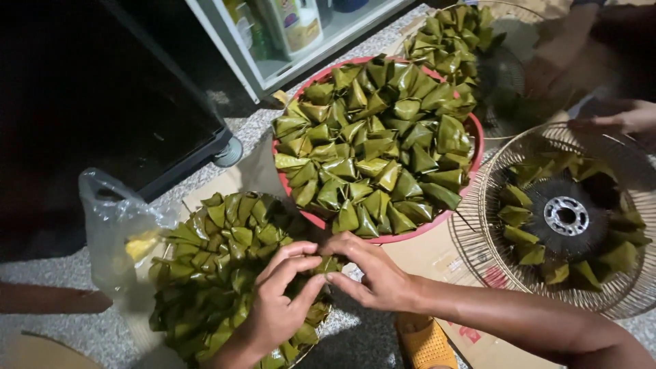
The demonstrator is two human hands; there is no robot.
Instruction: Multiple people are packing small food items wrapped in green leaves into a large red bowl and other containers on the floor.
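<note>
Both my hands met over one leaf-wrapped parcel (329, 264) at the right edge of the near pile of parcels (219, 273). My left hand (280, 301) had its grip pinched shut on it; my right hand (372, 273) closed fingertips on its other side. The red basin (473, 152) of parcels sat just beyond, a wire fan guard (478, 225) to the right.

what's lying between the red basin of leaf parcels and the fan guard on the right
Only bare cardboard between the red basin and the fan guard, seen in the head view.
</note>
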